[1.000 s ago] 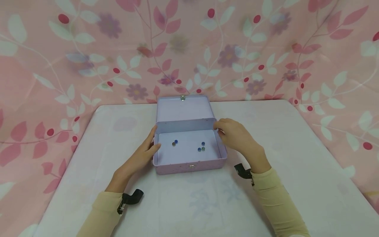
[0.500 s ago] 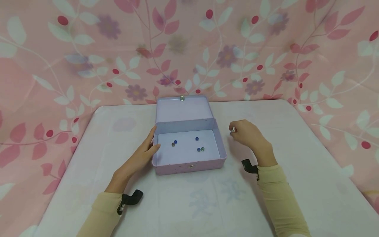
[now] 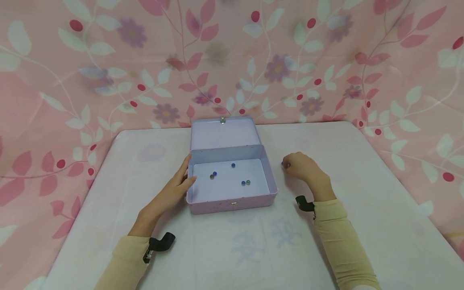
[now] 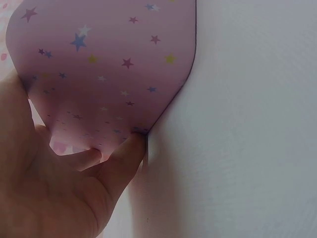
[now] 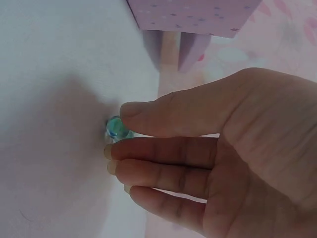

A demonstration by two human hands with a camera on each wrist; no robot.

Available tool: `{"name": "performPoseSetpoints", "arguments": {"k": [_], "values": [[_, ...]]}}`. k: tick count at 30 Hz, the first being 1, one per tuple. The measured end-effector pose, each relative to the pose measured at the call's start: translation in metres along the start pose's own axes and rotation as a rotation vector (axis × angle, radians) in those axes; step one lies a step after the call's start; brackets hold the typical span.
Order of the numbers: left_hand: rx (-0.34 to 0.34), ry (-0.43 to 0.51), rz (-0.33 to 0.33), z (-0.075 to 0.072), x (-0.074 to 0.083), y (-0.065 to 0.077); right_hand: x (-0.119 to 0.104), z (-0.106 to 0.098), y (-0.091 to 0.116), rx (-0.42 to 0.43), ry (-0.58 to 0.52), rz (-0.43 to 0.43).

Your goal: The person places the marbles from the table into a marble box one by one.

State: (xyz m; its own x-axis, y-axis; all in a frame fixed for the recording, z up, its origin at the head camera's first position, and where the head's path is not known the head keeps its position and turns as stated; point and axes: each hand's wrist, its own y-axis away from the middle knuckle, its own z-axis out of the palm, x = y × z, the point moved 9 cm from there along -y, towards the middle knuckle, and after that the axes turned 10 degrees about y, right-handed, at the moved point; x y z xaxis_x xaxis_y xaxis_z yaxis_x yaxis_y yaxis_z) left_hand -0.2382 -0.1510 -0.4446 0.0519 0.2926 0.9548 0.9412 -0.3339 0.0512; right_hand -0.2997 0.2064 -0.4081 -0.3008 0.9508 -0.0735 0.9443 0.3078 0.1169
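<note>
In the head view, a lilac tin box stands with its lid folded back. Several glass marbles lie inside, among them a blue marble near the back and a green marble towards the front right. My left hand grips the box's left side, its thumb over the rim; the left wrist view shows fingers against the star-printed wall. Right of the box, my right hand is low at the table, thumb and fingers pinching a blue-green marble. A second marble seems to be partly hidden behind it.
A white cloth covers the table. Behind it hangs a pink flowered curtain. The raised box wall stands between the right hand and the marbles inside.
My right hand has moved from the box's right rim out to the table on the right and down to a marble. Inside, one blue marble has rolled left and back. The left hand stays put.
</note>
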Motion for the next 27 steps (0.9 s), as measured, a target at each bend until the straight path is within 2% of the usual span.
{"name": "performPoseSetpoints", "arguments": {"k": [8,15,22,27], "values": [[-0.005,0.01,0.003,0.0,0.002,0.0,0.003,0.011,-0.005,-0.005,0.006,0.005],[-0.005,0.013,0.002,0.001,0.001,0.001,0.0,0.011,-0.006,0.004,0.023,0.024],[-0.004,0.009,-0.009,0.001,0.002,0.002,-0.001,-0.003,-0.004,0.066,0.017,0.044],[0.001,0.008,-0.003,0.001,0.004,0.003,-0.008,-0.022,0.0,0.13,-0.01,0.018]]}}
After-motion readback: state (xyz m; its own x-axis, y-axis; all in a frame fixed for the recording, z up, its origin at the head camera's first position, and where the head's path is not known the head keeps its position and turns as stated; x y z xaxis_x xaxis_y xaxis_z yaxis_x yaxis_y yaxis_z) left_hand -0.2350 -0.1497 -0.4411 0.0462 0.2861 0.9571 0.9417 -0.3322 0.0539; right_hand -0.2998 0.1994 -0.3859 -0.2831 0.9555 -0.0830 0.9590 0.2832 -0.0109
